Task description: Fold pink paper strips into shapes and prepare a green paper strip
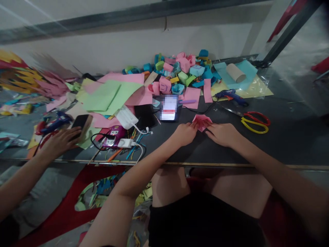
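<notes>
Between my two hands is a small piece of folded pink paper [202, 120], just above the dark table [164, 145]. My left hand [186, 133] has its fingers closed on the paper's left side. My right hand [221, 133] grips the right side with thumb and fingers. Behind the paper lies a phone with a lit screen [169, 108]. Scissors with red and yellow handles [254, 121] rest to the right of my right hand, and a blue glue gun [232, 97] lies behind them.
Another person's hand [60, 140] touches a dark phone [81, 125] at left. Folded paper pieces [183, 68] are heaped at the back. Green paper sheets [105, 97], a white charger [125, 116] and a purple power strip [113, 137] lie left. A cardboard tube [235, 73] is back right.
</notes>
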`<state>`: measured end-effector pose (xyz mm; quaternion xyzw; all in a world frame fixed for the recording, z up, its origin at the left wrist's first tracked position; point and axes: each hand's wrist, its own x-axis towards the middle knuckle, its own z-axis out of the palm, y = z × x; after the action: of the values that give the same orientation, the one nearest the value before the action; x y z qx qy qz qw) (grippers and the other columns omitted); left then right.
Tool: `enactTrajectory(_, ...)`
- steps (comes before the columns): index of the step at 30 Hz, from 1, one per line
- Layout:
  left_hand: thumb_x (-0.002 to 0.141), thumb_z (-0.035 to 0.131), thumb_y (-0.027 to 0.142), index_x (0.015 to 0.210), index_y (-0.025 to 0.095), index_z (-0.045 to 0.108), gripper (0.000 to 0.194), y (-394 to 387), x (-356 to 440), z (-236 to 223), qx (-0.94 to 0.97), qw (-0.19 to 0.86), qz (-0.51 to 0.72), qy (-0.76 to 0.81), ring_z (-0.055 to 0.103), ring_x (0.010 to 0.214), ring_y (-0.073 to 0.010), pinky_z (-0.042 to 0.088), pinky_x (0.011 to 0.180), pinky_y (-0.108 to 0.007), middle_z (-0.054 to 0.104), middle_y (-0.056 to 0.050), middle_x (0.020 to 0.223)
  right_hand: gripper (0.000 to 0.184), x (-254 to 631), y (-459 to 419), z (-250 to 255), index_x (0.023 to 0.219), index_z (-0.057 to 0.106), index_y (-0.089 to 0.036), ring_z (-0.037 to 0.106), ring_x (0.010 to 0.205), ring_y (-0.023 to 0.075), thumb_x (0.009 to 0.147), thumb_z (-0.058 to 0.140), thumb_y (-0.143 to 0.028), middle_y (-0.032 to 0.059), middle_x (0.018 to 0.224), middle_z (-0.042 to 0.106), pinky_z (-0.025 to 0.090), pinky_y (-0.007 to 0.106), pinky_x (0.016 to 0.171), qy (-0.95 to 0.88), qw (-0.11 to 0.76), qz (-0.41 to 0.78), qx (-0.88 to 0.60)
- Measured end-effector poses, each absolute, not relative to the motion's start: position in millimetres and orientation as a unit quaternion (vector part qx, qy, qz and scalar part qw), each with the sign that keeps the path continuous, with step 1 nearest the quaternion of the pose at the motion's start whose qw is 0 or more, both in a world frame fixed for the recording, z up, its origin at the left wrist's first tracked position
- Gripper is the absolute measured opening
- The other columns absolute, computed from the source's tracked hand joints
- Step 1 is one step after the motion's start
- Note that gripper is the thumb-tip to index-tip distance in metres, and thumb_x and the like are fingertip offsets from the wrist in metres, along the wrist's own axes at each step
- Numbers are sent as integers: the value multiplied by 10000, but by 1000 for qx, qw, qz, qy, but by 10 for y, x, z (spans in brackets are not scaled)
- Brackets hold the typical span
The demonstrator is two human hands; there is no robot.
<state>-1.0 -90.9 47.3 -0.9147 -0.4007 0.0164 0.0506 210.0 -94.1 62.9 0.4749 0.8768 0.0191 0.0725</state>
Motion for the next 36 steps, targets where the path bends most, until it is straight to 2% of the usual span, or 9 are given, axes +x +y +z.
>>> enactTrajectory(5,1061,423,250,1227,98,715,368,-890,26,453,-920,48,-10,-388,749,1004,-253,595,772,-339,709,-203,1292,541,2039,-933,672,1491,571,-155,750,1053,319,1056,332,-371,132,1448,646,584,411,720,873,77,18,482)
enactTrajectory(11,1044,431,191,1286,43,682,379,-895,69,448,-918,55,25,-393,755,903,-259,557,665,-329,700,-248,1266,521,1851,-1023,663,1441,597,-90,757,1004,316,1041,345,-310,200,1490,596,576,414,731,858,71,29,508)
enactTrajectory(15,1067,457,296,1221,73,718,377,-850,51,467,-916,43,18,-398,755,859,-248,532,641,-314,721,-226,1206,476,1913,-996,679,1396,630,-135,750,1030,315,1032,378,-309,161,1485,614,558,400,723,860,75,8,505)
enactTrajectory(18,1066,477,355,1193,84,731,393,-806,48,481,-918,46,16,-394,748,826,-243,513,623,-304,740,-211,1120,434,1999,-955,706,1328,667,-174,749,1022,307,1027,389,-317,125,1372,702,537,378,711,861,87,-7,500)
enactTrajectory(24,1008,460,143,1098,107,766,320,-764,81,511,-933,47,24,-356,726,733,-219,482,585,-283,762,-181,955,415,1984,-927,758,1277,696,-177,744,1006,295,1004,412,-306,134,1265,746,515,372,742,860,100,-13,499)
enactTrajectory(30,1030,545,413,1007,129,805,386,-703,91,667,-897,-4,33,-441,749,782,-272,515,656,-333,771,-173,881,411,1917,-830,913,1154,760,-196,745,959,321,988,464,-429,147,1106,783,501,380,737,850,139,-23,508)
enactTrajectory(33,1030,552,379,977,133,814,363,-675,124,729,-879,-15,44,-474,756,838,-286,526,710,-346,767,-178,855,414,1884,-795,972,1123,777,-185,746,939,330,975,480,-433,170,1044,784,490,377,719,847,154,-15,508)
enactTrajectory(36,1028,545,294,936,120,810,330,-658,133,707,-885,-9,30,-465,758,826,-280,537,716,-345,759,-179,825,379,1871,-791,940,1113,779,-186,751,929,313,966,479,-365,162,1037,789,474,356,709,847,150,-7,510)
